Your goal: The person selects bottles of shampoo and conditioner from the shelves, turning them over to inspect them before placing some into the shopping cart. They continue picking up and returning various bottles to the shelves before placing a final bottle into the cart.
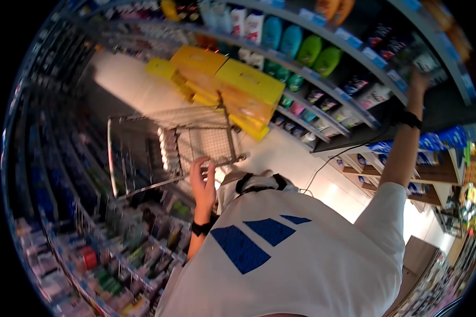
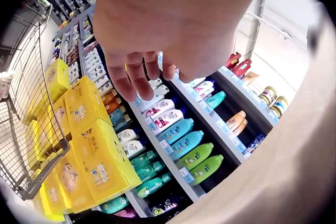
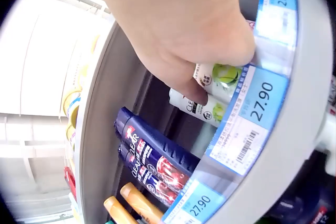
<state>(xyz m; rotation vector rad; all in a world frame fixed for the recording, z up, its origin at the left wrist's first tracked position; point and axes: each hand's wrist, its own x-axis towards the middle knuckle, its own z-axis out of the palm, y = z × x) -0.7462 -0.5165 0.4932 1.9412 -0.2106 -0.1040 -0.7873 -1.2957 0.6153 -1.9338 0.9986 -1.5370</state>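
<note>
My right hand (image 1: 419, 83) reaches into an upper shelf at the far right of the head view. In the right wrist view its fingers bend around a white shampoo bottle (image 3: 219, 81) with a green picture on its label. A second white bottle (image 3: 195, 107) stands beside it, close to a fingertip. Dark blue shampoo bottles (image 3: 157, 153) stand further along the same shelf. My left hand (image 1: 202, 185) is raised in front of my body with loosely bent fingers and holds nothing. A wire shopping cart (image 1: 203, 142) is just beyond it, with a row of white items (image 1: 168, 150) inside.
Yellow boxes (image 1: 251, 82) are stacked on the floor beside the cart, against the shelves. Blue price tags line the shelf edge (image 3: 278, 124) under my right hand. Green bottles (image 1: 318, 53) and blue bottles (image 1: 281, 36) fill nearby shelf space. Another stocked shelf (image 1: 98, 259) runs along the left.
</note>
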